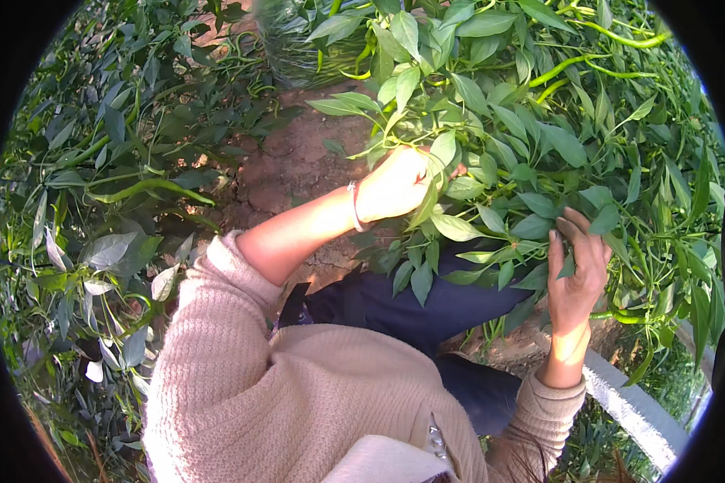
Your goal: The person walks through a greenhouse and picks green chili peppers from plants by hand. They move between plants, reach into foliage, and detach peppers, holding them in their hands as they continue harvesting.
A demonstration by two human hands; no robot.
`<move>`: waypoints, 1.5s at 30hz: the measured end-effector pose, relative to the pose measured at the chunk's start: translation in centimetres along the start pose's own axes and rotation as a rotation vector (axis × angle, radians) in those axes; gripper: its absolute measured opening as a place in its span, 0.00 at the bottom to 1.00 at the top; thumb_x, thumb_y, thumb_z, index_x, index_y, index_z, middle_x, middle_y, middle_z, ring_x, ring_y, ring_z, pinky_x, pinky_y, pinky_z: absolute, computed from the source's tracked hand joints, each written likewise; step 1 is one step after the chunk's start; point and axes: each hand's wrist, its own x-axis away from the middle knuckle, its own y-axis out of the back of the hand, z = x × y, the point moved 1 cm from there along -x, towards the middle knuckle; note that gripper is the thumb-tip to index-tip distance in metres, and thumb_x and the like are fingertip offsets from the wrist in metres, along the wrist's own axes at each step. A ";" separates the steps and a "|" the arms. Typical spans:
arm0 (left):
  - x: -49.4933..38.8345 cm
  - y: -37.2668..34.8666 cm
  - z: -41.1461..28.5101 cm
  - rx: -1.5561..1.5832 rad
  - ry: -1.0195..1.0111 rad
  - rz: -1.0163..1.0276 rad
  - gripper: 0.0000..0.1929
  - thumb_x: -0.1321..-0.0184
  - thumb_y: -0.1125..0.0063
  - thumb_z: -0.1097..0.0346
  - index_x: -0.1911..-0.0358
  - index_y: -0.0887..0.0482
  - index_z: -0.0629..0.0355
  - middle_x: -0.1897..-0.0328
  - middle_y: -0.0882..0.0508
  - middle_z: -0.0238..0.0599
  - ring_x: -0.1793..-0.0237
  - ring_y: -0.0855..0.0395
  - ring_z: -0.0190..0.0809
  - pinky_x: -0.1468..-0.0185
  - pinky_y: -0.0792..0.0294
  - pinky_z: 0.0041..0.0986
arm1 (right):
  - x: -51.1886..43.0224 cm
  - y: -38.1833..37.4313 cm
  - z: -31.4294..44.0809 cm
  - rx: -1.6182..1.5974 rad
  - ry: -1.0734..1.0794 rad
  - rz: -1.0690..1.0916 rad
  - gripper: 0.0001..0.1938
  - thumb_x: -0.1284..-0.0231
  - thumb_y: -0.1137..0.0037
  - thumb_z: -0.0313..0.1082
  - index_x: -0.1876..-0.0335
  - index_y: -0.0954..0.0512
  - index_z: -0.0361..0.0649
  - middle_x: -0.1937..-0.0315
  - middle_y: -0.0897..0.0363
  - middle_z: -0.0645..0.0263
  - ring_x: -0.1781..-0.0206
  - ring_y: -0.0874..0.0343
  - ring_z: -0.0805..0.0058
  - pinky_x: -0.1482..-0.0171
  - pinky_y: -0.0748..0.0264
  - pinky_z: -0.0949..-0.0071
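Note:
My left hand (395, 184), wearing a thin bracelet (354, 206) at the wrist, is curled among the leaves of a chili pepper plant (489, 139). Leaves and pale green growth cover its fingertips, so whether it grips anything is hidden. Lower on the same plant's right side, my right hand (578, 259) reaches up into the foliage. Its thumb and fingers are apart, and a leaf (566, 266) crosses in front of the palm. Long green chili peppers (558, 71) hang at the upper right. Another green pepper (628, 317) shows just right of my right wrist.
A clear plastic bag (305, 57) holding green peppers stands at the top of the dirt path (302, 145). More plants line the left, one bearing a long curved pepper (151, 188). A grey beam (634, 410) slants across the lower right. My dark-trousered leg (399, 302) lies below the leaves.

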 end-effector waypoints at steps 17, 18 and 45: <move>-10.0 -7.2 5.8 -0.810 -0.368 0.268 0.18 0.52 0.43 0.62 0.55 0.21 0.59 0.55 0.18 0.42 0.55 0.19 0.50 0.51 0.27 0.36 | 2.7 0.1 -0.1 -0.027 0.038 0.018 0.10 0.51 0.38 0.20 0.62 0.19 0.36 0.55 0.19 0.59 0.48 0.24 0.59 0.42 0.34 0.63; -10.5 -7.5 5.9 -0.828 -0.353 0.363 0.20 0.51 0.43 0.62 0.53 0.21 0.59 0.52 0.19 0.43 0.52 0.19 0.50 0.49 0.27 0.36 | 2.6 0.1 -0.1 -0.030 0.041 0.013 0.10 0.52 0.38 0.20 0.62 0.19 0.36 0.55 0.19 0.59 0.49 0.24 0.59 0.42 0.34 0.63; -11.1 -5.2 11.6 -0.754 0.328 0.342 0.12 0.40 0.47 0.57 0.56 0.18 0.51 0.70 0.17 0.37 0.66 0.16 0.40 0.60 0.25 0.35 | 2.4 0.2 0.2 -0.016 0.038 0.027 0.09 0.50 0.39 0.21 0.61 0.19 0.38 0.54 0.19 0.58 0.50 0.23 0.61 0.45 0.34 0.67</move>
